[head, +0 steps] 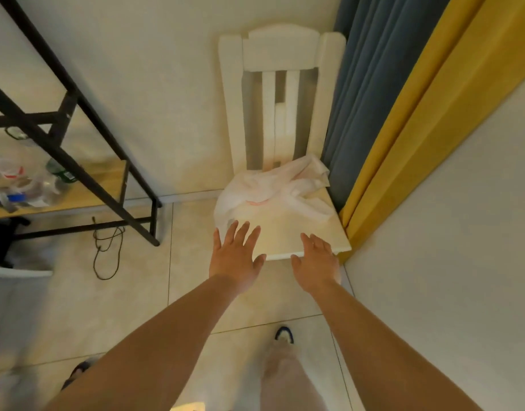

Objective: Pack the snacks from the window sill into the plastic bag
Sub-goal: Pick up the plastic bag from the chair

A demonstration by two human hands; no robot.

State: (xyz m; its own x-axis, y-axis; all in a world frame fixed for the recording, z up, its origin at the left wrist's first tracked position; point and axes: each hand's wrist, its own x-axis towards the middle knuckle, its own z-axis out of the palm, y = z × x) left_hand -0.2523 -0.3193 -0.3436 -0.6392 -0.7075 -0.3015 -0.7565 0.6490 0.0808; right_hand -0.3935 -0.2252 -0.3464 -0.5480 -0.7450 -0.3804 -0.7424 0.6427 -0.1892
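Our left hand (236, 256) and right hand (316, 259) reach out spread and empty toward the plastic bag (273, 192) lying crumpled on the chair (288, 241) seat, likely light, limp and slippery, best pinched at its handles

white wooden slat-back chair (288, 232) against the wall, crumpled white thin plastic bag (270, 191) lying on its seat, toward the back and left edge. black-metal-framed shelf with light wood boards (86, 194) on the left holds clear plastic bottles and bags (24, 185). pale tiled floor (130, 307) carries a thin black cable (107, 250)
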